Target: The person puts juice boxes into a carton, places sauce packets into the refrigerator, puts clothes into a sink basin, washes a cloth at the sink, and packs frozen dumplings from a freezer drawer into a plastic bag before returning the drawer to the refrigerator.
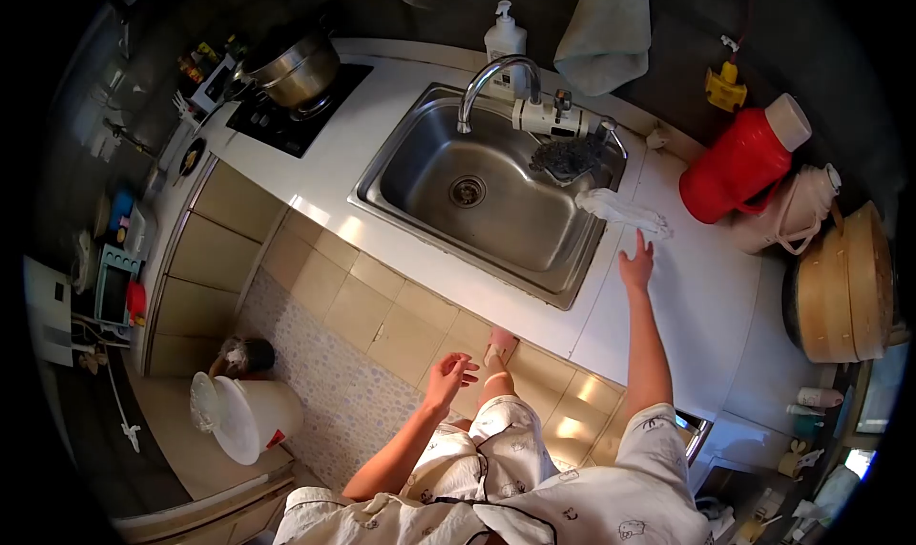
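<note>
My right hand (636,262) reaches over the white counter, with its fingers apart just short of a crumpled white cloth (625,213). I cannot tell whether a fingertip touches the cloth. The cloth lies across the right rim of the steel sink (506,222). In front of my body, below the counter edge, hangs my left hand (450,381), its fingers loosely bent and apart with nothing in them. A dark scouring mesh (565,158) sits at the sink's back right corner, under the faucet (503,68).
Beyond my right hand stand a red thermos (739,163), a pale pink jug (792,211) and a bamboo steamer (840,287). A soap pump bottle (506,44) is behind the sink. Left are a pot (296,68) on the stove (272,130) and a white bin (272,416) on the floor.
</note>
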Motion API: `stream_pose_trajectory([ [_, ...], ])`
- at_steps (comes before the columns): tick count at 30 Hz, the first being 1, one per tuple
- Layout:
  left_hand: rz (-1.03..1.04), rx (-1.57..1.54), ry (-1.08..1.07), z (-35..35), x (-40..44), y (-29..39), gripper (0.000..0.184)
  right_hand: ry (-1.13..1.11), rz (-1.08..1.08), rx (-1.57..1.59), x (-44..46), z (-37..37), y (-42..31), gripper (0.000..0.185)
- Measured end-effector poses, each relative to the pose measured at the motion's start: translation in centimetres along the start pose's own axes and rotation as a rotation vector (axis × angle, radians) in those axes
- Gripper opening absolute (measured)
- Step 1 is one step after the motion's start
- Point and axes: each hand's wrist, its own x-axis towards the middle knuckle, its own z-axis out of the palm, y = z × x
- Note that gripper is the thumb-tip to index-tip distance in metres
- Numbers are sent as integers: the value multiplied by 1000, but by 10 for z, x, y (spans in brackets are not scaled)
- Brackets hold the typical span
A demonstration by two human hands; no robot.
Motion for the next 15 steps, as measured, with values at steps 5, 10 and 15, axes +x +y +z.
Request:
stream_pose_trajectory([
  [5,-117,-39,-73,8,49,60,24,89,233,-191,59,10,-44,55],
  [10,-96,-96,-290,20,121,108,34,183,-125,226,33,33,-95,23],
  [15,-106,-490,-180,57,192,159,45,-436,-165,412,-54,18,-220,24],
])
